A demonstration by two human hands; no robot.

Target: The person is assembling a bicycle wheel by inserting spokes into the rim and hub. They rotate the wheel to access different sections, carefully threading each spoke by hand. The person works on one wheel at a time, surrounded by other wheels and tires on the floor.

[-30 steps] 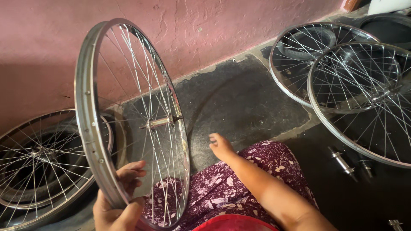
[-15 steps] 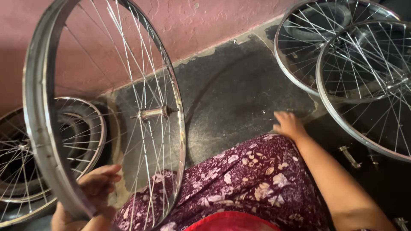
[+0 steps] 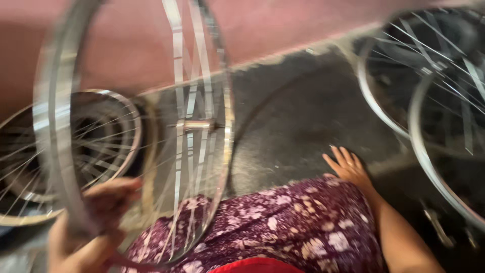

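A silver spoked bicycle wheel [image 3: 55, 126] stands upright in front of me, blurred, its hub [image 3: 194, 125] near the middle of the view. My left hand [image 3: 103, 212] grips the wheel's rim at its lower left. My right hand [image 3: 348, 169] lies flat with fingers apart on the dark floor, just beyond my knee in purple flowered cloth [image 3: 283, 227]. It holds nothing.
A pink wall [image 3: 283, 25] runs along the back. Another spoked wheel [image 3: 101, 146] lies flat on the floor at the left behind the held one. Two more wheels [image 3: 429, 101] lie overlapping at the right. Small metal axle parts [image 3: 437, 227] lie on the floor at lower right.
The held wheel has come closer and swung across the view, now blurred. My right hand has moved right and settled flat on the floor past my knee.
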